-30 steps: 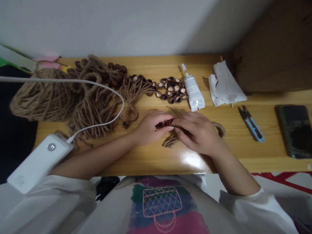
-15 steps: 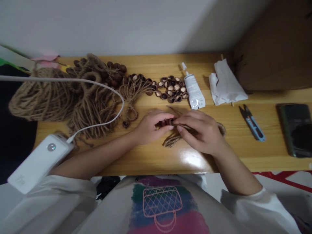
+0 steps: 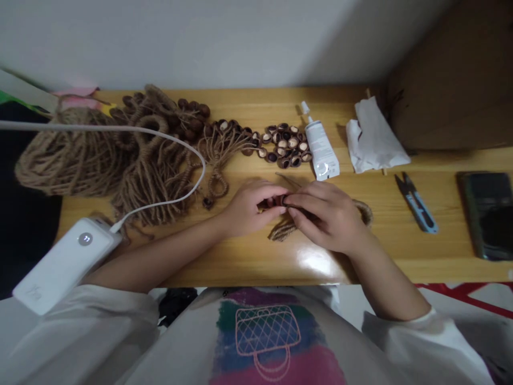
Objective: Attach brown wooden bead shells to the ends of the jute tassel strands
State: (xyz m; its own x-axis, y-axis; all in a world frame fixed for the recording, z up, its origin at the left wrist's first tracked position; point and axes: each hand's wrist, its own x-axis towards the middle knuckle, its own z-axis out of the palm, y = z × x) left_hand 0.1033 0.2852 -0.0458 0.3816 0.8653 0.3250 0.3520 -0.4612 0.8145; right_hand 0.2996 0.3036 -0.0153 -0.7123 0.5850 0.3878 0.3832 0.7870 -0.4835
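Observation:
My left hand point(image 3: 246, 208) and my right hand point(image 3: 326, 214) meet at the middle of the wooden table point(image 3: 256, 256), fingers pinched together on a small dark brown nut shell point(image 3: 277, 201) tied to a jute cord piece point(image 3: 282, 230). The cord's looped end point(image 3: 364, 211) pokes out to the right of my right hand. Most of the shell is hidden by my fingers. A thin stick lies just behind my hands.
A cluster of nut shell halves point(image 3: 285, 144) and a white glue tube point(image 3: 321, 149) lie behind my hands. A big heap of jute cord pieces point(image 3: 120, 155) fills the left. A white power bank point(image 3: 60, 264) with cable, crumpled tissue point(image 3: 374, 139), blue snips point(image 3: 417, 203) and a phone point(image 3: 487, 214) lie around.
My hands stay pinched on the shell and cord, with only slight finger shifts. The view has drifted a little.

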